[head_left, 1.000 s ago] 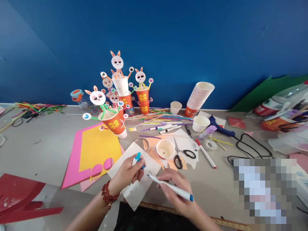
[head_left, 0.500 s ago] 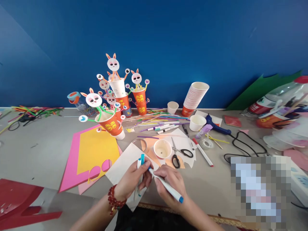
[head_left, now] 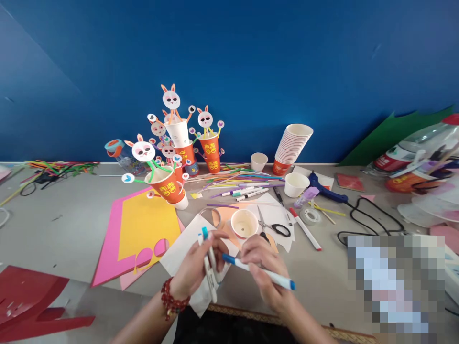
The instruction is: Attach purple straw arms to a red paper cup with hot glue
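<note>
Above the near edge of the white paper (head_left: 179, 251), a teal-capped marker (head_left: 209, 267) is clasped upright in the closed left hand (head_left: 195, 270), while just right a blue-capped marker (head_left: 258, 271) is pinched level across the right hand (head_left: 267, 272).

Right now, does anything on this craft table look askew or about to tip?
Yes: the stack of paper cups near the wall leans markedly to the right, and the nearest bunny cup is tilted, propped on a white cup.
</note>
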A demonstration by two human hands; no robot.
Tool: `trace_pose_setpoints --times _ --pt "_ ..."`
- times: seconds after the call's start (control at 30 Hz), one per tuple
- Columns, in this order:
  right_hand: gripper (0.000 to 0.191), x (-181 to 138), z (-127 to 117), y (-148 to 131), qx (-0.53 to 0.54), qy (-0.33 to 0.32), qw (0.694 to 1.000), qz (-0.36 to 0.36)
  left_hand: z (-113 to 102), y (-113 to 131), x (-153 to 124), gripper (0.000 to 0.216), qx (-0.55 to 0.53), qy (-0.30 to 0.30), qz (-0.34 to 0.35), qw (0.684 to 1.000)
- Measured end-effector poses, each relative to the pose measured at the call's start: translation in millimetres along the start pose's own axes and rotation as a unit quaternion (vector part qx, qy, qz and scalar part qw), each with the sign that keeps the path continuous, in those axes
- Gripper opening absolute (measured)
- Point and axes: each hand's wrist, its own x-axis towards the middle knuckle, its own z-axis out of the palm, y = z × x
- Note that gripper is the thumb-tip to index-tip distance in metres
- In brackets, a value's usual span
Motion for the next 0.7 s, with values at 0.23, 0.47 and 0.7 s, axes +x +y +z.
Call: trace_pose_setpoints --times 0.23,0.47,0.7 --pt "0.029 -6 7 -5 -0.024 -0.142 0.979 0.142 6 2 5 0.048 -0.122 0.044 0.07 0.989" --pt "0.022 -8 9 3 0.038 -0.147 0.964 0.218 -11 4 -6 0.043 0.059 0.034 0.109 0.992" --pt "0.033 -5 -1 3 0.197 0.005 0.928 0.315 -24 35 -25 0.028 0.594 -0.063 0.193 0.778"
